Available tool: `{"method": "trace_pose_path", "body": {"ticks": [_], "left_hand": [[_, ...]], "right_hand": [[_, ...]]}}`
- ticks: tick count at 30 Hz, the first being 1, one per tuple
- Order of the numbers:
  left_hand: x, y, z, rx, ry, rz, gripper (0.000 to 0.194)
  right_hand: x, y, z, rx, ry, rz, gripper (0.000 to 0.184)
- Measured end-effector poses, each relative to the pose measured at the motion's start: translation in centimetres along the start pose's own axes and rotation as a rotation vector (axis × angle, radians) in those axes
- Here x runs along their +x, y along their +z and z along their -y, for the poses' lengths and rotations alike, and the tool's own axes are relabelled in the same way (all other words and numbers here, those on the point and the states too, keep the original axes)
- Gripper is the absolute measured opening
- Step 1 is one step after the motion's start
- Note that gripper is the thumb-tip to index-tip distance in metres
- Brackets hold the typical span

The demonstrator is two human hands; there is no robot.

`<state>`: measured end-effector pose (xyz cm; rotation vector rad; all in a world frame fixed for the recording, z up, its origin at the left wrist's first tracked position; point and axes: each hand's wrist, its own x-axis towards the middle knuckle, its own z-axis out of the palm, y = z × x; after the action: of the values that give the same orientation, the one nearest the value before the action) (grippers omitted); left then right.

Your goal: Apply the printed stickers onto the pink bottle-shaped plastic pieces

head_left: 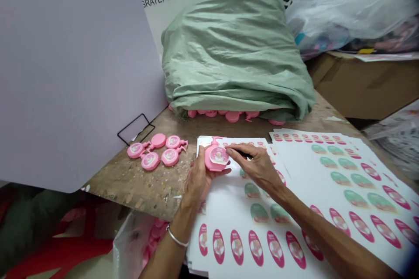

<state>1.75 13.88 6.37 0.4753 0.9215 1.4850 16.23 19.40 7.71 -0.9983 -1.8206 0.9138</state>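
Note:
My left hand (199, 178) grips a flat pink plastic piece shaped like a pump bottle (213, 161), holding it above a stack of sticker sheets (244, 244). A round printed label (218, 155) lies on the piece's face. The fingertips of my right hand (258, 168) press or pinch at the label's right edge, hiding that edge. Several matching pink pieces (157, 151) lie on the scarred wooden table (140, 183) to the left. The sheets carry oval pink and green stickers, and more sheets (356, 192) spread out to the right.
A large green plastic bag (235, 48) sits at the table's back on a row of pink pieces (232, 116). A pale board (65, 74) stands at left beside a black wire stand (135, 128). A clear bag of pink pieces (137, 239) is below the table edge.

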Motion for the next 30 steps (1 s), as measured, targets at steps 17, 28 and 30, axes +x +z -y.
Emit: {"method": "trace_pose_path", "body": {"ticks": [17, 28, 30], "left_hand": [[-0.6, 0.2, -0.5, 0.044, 0.035, 0.009, 0.053], [-0.4, 0.0, -0.4, 0.050, 0.058, 0.017, 0.054], [-0.4, 0.1, -0.5, 0.045, 0.052, 0.019, 0.055]], "right_hand": [[0.0, 0.1, 1.2, -0.146, -0.121, -0.004, 0.017], [0.0, 0.3, 1.0, -0.157, -0.134, -0.024, 0.017], [0.0, 0.3, 1.1, -0.159, -0.140, -0.027, 0.017]]}}
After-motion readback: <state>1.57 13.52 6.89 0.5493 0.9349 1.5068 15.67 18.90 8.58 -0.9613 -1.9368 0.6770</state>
